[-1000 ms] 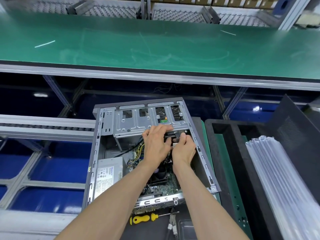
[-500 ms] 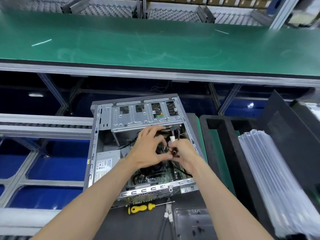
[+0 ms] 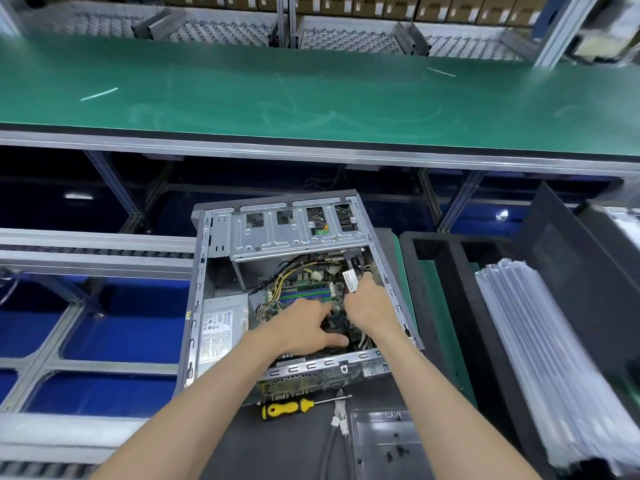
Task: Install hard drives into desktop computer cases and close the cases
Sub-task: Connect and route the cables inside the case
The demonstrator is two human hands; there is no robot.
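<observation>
An open grey desktop case (image 3: pixel 200 271) lies on the black mat, its silver drive cage (image 3: pixel 294 233) at the far end. Both hands reach inside, over the motherboard (image 3: pixel 304 292). My left hand (image 3: pixel 304 329) is low in the case by the dark cooler, thumb stretched out; its fingertips are hidden among the parts. My right hand (image 3: pixel 372 306) is just right of it and pinches a cable with a white label (image 3: pixel 349 280) that sticks up from its fingers. No hard drive shows clearly.
A power supply (image 3: pixel 221 327) fills the case's left side. A yellow-handled screwdriver (image 3: pixel 287 408), a loose cable (image 3: pixel 337 420) and a clear screw tray (image 3: pixel 384 441) lie in front. Stacked clear packaging (image 3: pixel 540 358) and a black panel (image 3: pixel 568 244) stand right. A green conveyor (image 3: pixel 311 91) runs behind.
Both hands have drawn back from under the drive cage toward the near end of the case. The labelled cable came along with the right hand, and the left hand dropped lower.
</observation>
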